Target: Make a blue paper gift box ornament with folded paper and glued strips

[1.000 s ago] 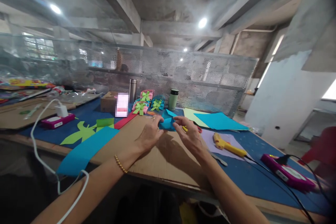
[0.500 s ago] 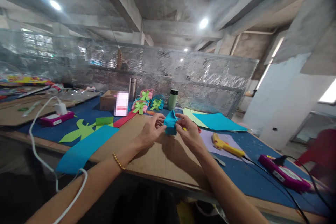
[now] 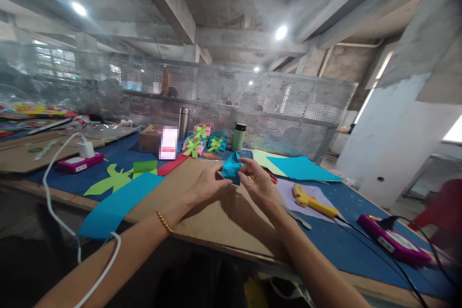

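Observation:
A small folded blue paper piece point(image 3: 231, 167) is held between my hands above the brown cardboard point(image 3: 231, 211), its top edge coming to a point. My left hand point(image 3: 209, 181) grips its left side and lower edge with thumb and fingers. On the other side, my right hand point(image 3: 255, 178) pinches the right edge. A gold bead bracelet point(image 3: 164, 221) circles my left wrist. Just right of my right hand lie scissors point(image 3: 273, 179) with red handles, partly hidden.
A yellow glue gun point(image 3: 314, 202) lies on purple paper at right, beside a purple power strip point(image 3: 393, 240). A blue strip point(image 3: 119, 202) and green cutouts point(image 3: 113, 180) lie left. Behind stand a green bottle point(image 3: 238, 138), a steel flask point(image 3: 184, 124) and decorated paper pieces point(image 3: 195, 147).
The blue paper piece has tilted and shifted slightly left in my hands. My left fingers have moved lower along it. More of the scissors' red handles shows.

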Available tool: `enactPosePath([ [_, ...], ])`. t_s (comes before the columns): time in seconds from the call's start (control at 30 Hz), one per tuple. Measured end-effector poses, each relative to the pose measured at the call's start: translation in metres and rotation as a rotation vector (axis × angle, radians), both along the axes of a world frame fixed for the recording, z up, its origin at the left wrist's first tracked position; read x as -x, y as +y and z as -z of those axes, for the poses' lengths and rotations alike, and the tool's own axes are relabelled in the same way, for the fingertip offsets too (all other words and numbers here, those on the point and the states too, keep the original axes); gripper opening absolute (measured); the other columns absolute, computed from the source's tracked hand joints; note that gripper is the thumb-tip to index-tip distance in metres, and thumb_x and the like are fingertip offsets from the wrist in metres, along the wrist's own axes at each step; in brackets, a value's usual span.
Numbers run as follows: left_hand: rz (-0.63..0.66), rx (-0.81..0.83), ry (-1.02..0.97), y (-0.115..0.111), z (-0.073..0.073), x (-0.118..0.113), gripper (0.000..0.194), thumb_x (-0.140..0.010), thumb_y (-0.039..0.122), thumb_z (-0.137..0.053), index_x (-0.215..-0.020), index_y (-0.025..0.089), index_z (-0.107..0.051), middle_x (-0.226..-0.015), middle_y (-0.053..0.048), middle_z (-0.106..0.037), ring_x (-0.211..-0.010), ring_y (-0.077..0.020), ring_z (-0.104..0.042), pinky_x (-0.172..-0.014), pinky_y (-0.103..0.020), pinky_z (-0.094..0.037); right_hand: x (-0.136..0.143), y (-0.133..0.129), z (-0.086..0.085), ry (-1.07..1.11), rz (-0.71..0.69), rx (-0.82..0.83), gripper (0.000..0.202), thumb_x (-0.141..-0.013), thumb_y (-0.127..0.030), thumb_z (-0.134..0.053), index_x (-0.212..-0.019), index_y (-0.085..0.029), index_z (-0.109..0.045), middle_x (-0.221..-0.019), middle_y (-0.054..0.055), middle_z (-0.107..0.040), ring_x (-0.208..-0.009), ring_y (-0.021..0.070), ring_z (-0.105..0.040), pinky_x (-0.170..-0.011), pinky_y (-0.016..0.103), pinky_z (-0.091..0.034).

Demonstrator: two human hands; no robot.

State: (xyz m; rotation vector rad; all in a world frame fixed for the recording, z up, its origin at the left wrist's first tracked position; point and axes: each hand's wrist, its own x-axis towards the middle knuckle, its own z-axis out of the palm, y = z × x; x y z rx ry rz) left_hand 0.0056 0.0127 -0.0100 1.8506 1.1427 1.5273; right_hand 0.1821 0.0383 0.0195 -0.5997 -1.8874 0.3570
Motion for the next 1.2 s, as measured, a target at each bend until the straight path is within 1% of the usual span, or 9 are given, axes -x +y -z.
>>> enactPosePath([
  [0.1, -0.048, -0.011, 0.048, -0.003, -0.003, 0.0, 0.026, -0.076, 0.022, -0.069, -0.1, 0.015, -0.073, -0.091, -0.007, -0.074, -0.081, -0.0209, -0.065, -0.076, -0.033, -0.051, 0.0, -0.001, 0.001, -0.016, -0.004, -0.031, 0.029, -0.084, -0.023, -0.055, -0.112, -0.019, -0.063, -0.074, 0.0, -0.063, -0.067, 0.015, -0.059, -0.07, 0.029, -0.051],
  [0.27, -0.076, -0.071, 0.073, -0.005, -0.006, -0.001, 0.029, -0.078, 0.028, -0.071, -0.104, 0.017, -0.073, -0.098, -0.007, -0.074, -0.087, -0.0221, -0.066, -0.082, -0.034, -0.051, 0.0, -0.001, 0.003, -0.032, -0.065, 0.04, 0.037, -0.085, -0.031, -0.063, -0.12, -0.018, -0.064, -0.076, 0.001, -0.066, -0.07, 0.0165, -0.063, -0.071, 0.03, -0.052],
  [0.37, -0.062, -0.06, 0.075, -0.007, -0.006, -0.002, 0.031, -0.08, 0.033, -0.069, -0.107, 0.016, -0.072, -0.1, -0.008, -0.074, -0.085, -0.0218, -0.066, -0.078, -0.032, -0.05, 0.002, 0.003, 0.008, -0.025, -0.074, 0.08, 0.042, -0.082, -0.032, -0.067, -0.122, -0.019, -0.066, -0.079, 0.002, -0.068, -0.071, 0.0172, -0.064, -0.07, 0.03, -0.052],
  [0.47, -0.057, -0.05, 0.097, -0.01, -0.007, -0.003, 0.032, -0.081, 0.031, -0.067, -0.109, 0.016, -0.072, -0.097, -0.007, -0.074, -0.081, -0.0204, -0.065, -0.074, -0.03, -0.049, 0.002, 0.007, 0.011, -0.048, -0.025, 0.067, 0.034, -0.082, -0.032, -0.067, -0.113, -0.02, -0.072, -0.077, 0.001, -0.069, -0.067, 0.0164, -0.062, -0.068, 0.029, -0.051],
  [0.6, -0.056, -0.038, 0.091, -0.011, -0.008, -0.004, 0.034, -0.078, 0.026, -0.067, -0.11, 0.016, -0.072, -0.092, -0.005, -0.074, -0.074, -0.0178, -0.063, -0.073, -0.029, -0.049, 0.0, 0.008, 0.01, -0.103, 0.077, -0.026, 0.025, -0.084, -0.031, -0.067, -0.104, -0.021, -0.077, -0.07, 0.001, -0.069, -0.061, 0.0156, -0.06, -0.066, 0.029, -0.049],
  [0.77, 0.056, -0.013, -0.088, -0.008, -0.009, -0.004, 0.029, -0.077, 0.021, -0.065, -0.105, 0.016, -0.07, -0.098, -0.007, -0.073, -0.08, -0.0175, -0.064, -0.078, -0.03, -0.052, 0.0, 0.006, 0.009, -0.16, 0.082, -0.178, 0.015, -0.087, -0.025, -0.066, -0.096, -0.024, -0.077, -0.08, 0.002, -0.074, -0.07, 0.0178, -0.065, -0.072, 0.032, -0.046],
  [0.93, 0.082, 0.14, -0.366, -0.008, -0.012, -0.001, 0.022, -0.078, 0.03, -0.068, -0.094, 0.014, -0.066, -0.095, -0.008, -0.07, -0.078, -0.0162, -0.066, -0.077, -0.032, -0.054, -0.001, 0.004, 0.009, -0.211, 0.118, -0.228, 0.015, -0.089, -0.023, -0.064, -0.098, -0.025, -0.076, -0.085, 0.002, -0.075, -0.081, 0.02, -0.067, -0.081, 0.035, -0.042],
  [1.03, 0.117, 0.163, -0.411, -0.007, -0.013, 0.0, 0.026, -0.075, 0.034, -0.072, -0.09, 0.013, -0.065, -0.092, -0.008, -0.069, -0.078, -0.0158, -0.065, -0.076, -0.032, -0.055, -0.001, 0.004, 0.009, -0.227, 0.109, -0.22, 0.015, -0.089, -0.022, -0.064, -0.097, -0.025, -0.076, -0.086, 0.002, -0.076, -0.081, 0.0201, -0.067, -0.082, 0.036, -0.041],
  [1.2, 0.164, 0.141, -0.381, -0.008, -0.013, 0.0, 0.026, -0.075, 0.033, -0.074, -0.088, 0.012, -0.067, -0.092, -0.009, -0.07, -0.078, -0.0153, -0.065, -0.074, -0.03, -0.055, -0.003, 0.006, 0.009, -0.212, 0.093, -0.209, 0.014, -0.088, -0.022, -0.065, -0.095, -0.025, -0.076, -0.087, 0.002, -0.077, -0.082, 0.0203, -0.068, -0.083, 0.037, -0.041],
])
